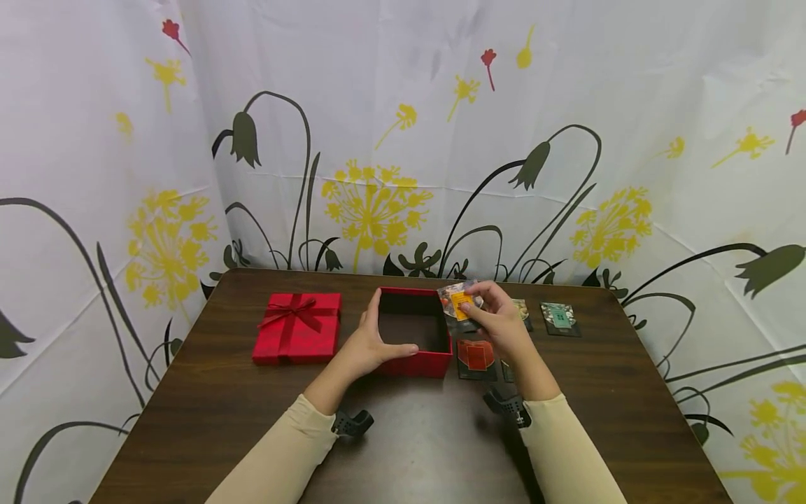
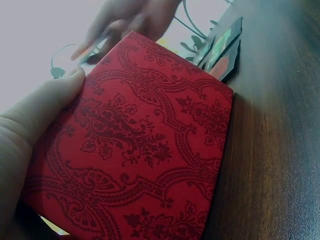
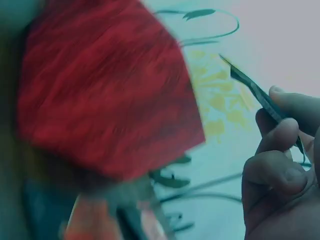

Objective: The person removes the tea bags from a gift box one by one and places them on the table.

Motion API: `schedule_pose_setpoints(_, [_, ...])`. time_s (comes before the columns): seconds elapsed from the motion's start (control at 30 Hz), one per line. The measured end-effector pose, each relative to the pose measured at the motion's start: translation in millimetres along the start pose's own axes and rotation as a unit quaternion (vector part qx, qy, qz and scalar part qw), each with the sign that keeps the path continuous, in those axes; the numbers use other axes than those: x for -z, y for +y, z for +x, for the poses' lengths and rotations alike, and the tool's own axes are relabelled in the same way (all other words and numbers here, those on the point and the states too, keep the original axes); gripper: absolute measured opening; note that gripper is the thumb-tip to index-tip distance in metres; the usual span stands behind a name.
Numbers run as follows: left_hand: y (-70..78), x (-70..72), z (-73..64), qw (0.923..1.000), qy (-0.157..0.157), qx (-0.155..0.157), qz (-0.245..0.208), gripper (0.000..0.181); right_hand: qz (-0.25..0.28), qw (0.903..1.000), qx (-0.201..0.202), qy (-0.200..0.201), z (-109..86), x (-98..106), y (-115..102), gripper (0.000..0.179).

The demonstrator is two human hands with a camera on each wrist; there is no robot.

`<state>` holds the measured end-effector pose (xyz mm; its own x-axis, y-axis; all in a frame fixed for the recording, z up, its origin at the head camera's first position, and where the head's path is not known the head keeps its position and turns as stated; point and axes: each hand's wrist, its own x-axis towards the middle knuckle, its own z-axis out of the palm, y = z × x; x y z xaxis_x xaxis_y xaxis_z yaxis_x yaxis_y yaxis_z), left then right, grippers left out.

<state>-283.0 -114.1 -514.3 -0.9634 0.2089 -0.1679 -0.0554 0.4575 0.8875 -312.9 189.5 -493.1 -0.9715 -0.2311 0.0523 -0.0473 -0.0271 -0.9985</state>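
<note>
A red gift box with a dark inside stands lidless on the table. My left hand grips it, thumb over the near rim and fingers along the left side. The left wrist view shows the paisley pattern on the box wall. Between thumb and fingers, my right hand pinches a small flat packet with a yellow-orange label. It is held up by the box's right rim; the right wrist view shows this packet edge-on, apart from the box.
Left of the box lies its red lid with a ribbon bow. To the right are a red-labelled packet, a green-labelled packet and others partly hidden by the right hand. Behind the wooden table hangs a flowered curtain.
</note>
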Motion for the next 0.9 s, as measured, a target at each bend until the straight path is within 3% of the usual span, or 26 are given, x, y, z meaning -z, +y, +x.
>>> schedule_pose_setpoints(0.23, [2.1,-0.4,0.8,1.0000,0.001,-0.002,0.001,0.143,-0.045,0.9968,-0.011,0.064,-43.4,38,17,0.036])
schedule_pose_setpoints(0.37, [1.5,-1.4,2.1,1.0000,-0.001,0.004,0.002,0.140,-0.076,0.9906,-0.044,0.105,-66.7,63,25,0.042])
schedule_pose_setpoints(0.63, [0.4,-0.2,2.3,1.0000,-0.004,0.004,-0.004,0.140,-0.154,0.9725,-0.079,0.155,-100.5,102,23,0.046])
schedule_pose_setpoints(0.77, [1.1,0.4,1.7,0.9999,-0.006,0.008,-0.001,0.142,-0.196,0.9555,-0.114,0.189,-111.1,121,24,0.048])
schedule_pose_setpoints(0.9, [2.2,0.3,1.1,0.9999,-0.004,0.010,0.003,0.140,-0.232,0.9425,-0.147,0.191,-117.3,135,25,0.051])
